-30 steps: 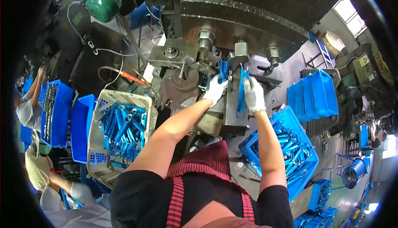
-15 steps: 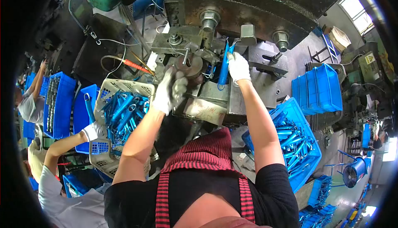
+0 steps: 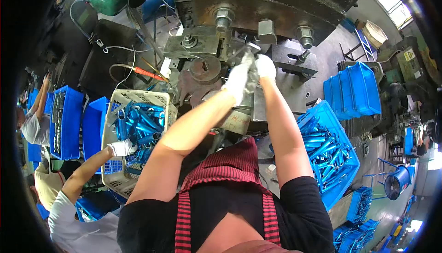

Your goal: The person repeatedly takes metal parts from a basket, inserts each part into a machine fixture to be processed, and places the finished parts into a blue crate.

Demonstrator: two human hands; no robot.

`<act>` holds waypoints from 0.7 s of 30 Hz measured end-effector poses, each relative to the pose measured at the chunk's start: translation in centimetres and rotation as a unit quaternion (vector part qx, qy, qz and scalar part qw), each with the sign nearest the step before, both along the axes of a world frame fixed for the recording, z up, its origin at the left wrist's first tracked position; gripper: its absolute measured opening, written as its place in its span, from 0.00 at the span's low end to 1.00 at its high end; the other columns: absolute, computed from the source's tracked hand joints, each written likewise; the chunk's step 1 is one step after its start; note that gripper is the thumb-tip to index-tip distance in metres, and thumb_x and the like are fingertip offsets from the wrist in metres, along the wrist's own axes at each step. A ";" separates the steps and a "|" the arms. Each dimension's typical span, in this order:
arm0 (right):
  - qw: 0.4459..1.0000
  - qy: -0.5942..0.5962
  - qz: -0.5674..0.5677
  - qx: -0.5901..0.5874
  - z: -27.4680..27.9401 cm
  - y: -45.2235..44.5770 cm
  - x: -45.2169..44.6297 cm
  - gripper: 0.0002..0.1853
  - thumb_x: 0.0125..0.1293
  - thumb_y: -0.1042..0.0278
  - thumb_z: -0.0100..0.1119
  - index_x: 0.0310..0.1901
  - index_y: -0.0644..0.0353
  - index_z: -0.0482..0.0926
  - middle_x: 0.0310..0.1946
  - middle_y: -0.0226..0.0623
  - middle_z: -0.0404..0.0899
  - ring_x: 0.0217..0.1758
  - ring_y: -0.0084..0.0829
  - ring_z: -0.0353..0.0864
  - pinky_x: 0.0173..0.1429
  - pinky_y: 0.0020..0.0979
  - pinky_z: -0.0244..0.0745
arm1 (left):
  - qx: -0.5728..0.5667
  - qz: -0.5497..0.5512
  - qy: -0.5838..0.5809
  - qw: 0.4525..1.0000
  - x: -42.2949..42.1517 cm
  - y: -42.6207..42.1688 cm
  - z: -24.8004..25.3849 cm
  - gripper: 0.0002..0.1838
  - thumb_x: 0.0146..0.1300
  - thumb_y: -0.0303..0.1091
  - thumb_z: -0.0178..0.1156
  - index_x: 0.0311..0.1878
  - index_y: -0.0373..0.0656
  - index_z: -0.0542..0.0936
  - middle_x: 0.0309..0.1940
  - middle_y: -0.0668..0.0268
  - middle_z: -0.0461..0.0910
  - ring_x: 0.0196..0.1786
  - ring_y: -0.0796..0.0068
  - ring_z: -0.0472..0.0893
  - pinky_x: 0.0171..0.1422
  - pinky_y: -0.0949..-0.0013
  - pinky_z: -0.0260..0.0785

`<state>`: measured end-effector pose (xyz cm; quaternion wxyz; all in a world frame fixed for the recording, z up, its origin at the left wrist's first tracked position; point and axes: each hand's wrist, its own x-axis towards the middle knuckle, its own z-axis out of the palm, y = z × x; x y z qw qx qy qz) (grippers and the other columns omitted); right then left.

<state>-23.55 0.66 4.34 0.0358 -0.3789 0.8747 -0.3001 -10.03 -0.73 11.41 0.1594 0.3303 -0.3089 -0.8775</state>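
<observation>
Blk top (image 3: 294, 211), short slvs ending abv the elbows, w/ a V-shaped opening at the neck. Over it, an apron (image 3: 223, 165) in dk red & blk, w/ narrow stripes. Two shoulder straps (image 3: 183, 221), L & R, w/ bolder red/blk crosswise bars. White gloves (image 3: 266, 69) on L hand (image 3: 237, 83) & R hand (image 3: 265, 66), approx wrist-length; forearms uncovered. Dull reddish cloth (image 3: 258, 247) at the bottom edge, mostly cut off.

A press (image 3: 271, 7) looms before a worker (image 3: 225, 193); a basket (image 3: 146, 95) of parts (image 3: 131, 126) stands left, a co-worker's hand (image 3: 123, 147) inside; bins (image 3: 66, 148) line its far side; a tub (image 3: 329, 203) of parts sits right, crates (image 3: 353, 89) beyond; a fan (image 3: 394, 186) stands farther right.
</observation>
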 end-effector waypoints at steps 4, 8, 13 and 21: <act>0.993 0.002 -0.008 -0.115 0.9 8.0 -0.4 0.15 0.58 0.58 0.49 0.39 0.58 0.79 0.38 0.45 0.78 0.44 0.44 0.75 0.48 0.37 0.70 | 0.037 -0.014 0.041 0.998 -3.3 3.4 -3.3 0.17 0.62 0.55 0.49 0.24 0.56 0.67 0.13 0.79 0.64 0.10 0.86 0.60 0.12 0.81 0.48; 0.993 0.004 -0.103 0.062 -0.4 21.8 -3.8 0.14 0.57 0.57 0.51 0.38 0.56 0.80 0.38 0.44 0.78 0.44 0.43 0.76 0.48 0.37 0.70 | 0.023 0.009 -0.007 1.000 -6.0 5.9 -8.5 0.19 0.61 0.57 0.49 0.28 0.52 0.70 0.15 0.75 0.66 0.14 0.82 0.63 0.14 0.77 0.53; 0.915 -0.014 -0.087 0.394 -3.0 34.2 -3.0 0.13 0.53 0.58 0.54 0.33 0.57 0.81 0.32 0.47 0.79 0.38 0.46 0.78 0.44 0.39 0.73 | -0.009 -0.002 -0.020 1.000 -5.8 5.9 -8.7 0.20 0.61 0.58 0.48 0.30 0.50 0.70 0.16 0.74 0.66 0.13 0.82 0.63 0.14 0.77 0.52; 0.863 -0.137 -0.099 0.476 -9.8 36.1 -2.0 0.28 0.49 0.56 0.54 0.49 0.68 0.71 0.47 0.57 0.73 0.53 0.48 0.73 0.55 0.40 0.67 | -0.048 0.021 0.020 0.998 -6.2 6.4 -9.6 0.21 0.64 0.57 0.43 0.26 0.52 0.72 0.19 0.71 0.70 0.21 0.79 0.69 0.21 0.72 0.60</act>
